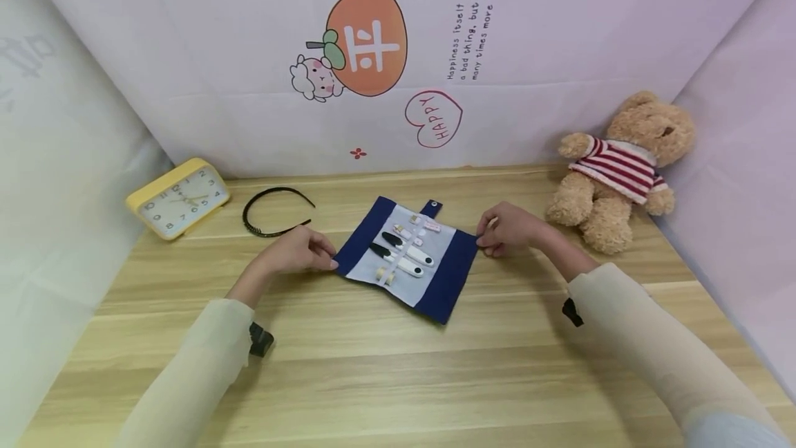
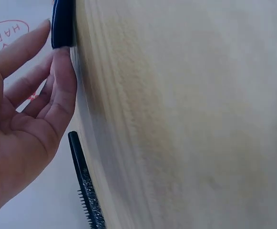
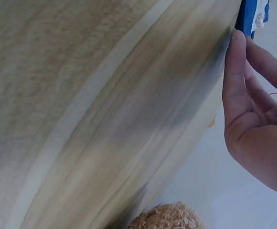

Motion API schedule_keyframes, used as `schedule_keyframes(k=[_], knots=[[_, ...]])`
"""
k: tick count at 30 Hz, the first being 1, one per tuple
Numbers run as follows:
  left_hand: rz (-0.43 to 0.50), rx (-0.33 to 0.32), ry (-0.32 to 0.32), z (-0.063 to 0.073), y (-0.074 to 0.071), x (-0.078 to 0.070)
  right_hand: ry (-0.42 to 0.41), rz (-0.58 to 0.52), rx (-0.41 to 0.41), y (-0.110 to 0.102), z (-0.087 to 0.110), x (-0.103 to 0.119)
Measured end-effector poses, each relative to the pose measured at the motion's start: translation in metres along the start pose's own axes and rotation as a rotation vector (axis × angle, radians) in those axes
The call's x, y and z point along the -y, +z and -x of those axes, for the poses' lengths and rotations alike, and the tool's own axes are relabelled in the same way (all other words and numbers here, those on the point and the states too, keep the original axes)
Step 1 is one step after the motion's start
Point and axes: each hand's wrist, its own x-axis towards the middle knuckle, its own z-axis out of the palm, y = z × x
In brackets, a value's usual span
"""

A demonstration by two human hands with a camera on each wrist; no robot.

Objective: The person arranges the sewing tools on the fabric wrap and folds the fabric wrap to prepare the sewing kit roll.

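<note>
An unfolded navy fabric case (image 1: 457, 275) with a pale grey lining lies at mid-table in the head view. Across its lining a light elastic band (image 1: 398, 261) holds two white tools with black ends (image 1: 404, 263) and several small items whose kind I cannot make out. My left hand (image 1: 298, 251) pinches the case's left edge near the front corner; the left wrist view has its fingers (image 2: 63, 71) at the navy border. On the opposite side, my right hand (image 1: 510, 227) pinches the right edge near the back corner, its fingertips (image 3: 237, 40) against the blue fabric.
A black headband (image 1: 245, 216) lies behind my left hand. Farther left stands a yellow clock (image 1: 186, 199). The teddy bear (image 1: 616, 164) in a striped shirt sits at the back right. A printed white curtain (image 1: 249, 88) borders the wooden table (image 1: 373, 379).
</note>
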Motion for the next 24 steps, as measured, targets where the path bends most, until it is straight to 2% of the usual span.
schedule_keyframes(k=[8, 13, 17, 24], knots=[[0.152, 0.069, -0.046, 0.007, 0.0, 0.003, 0.009, -0.23, -0.085, 0.0, -0.009, -0.004], [0.193, 0.101, -0.054, 0.01, 0.002, 0.003, -0.001, -0.372, -0.098, -0.001, -0.012, -0.003], [0.208, 0.12, -0.055, 0.012, 0.005, 0.001, -0.001, -0.431, -0.089, -0.002, -0.011, 0.001], [0.223, 0.187, -0.011, 0.016, 0.011, -0.003, 0.002, -0.53, -0.067, -0.001, -0.012, 0.004]])
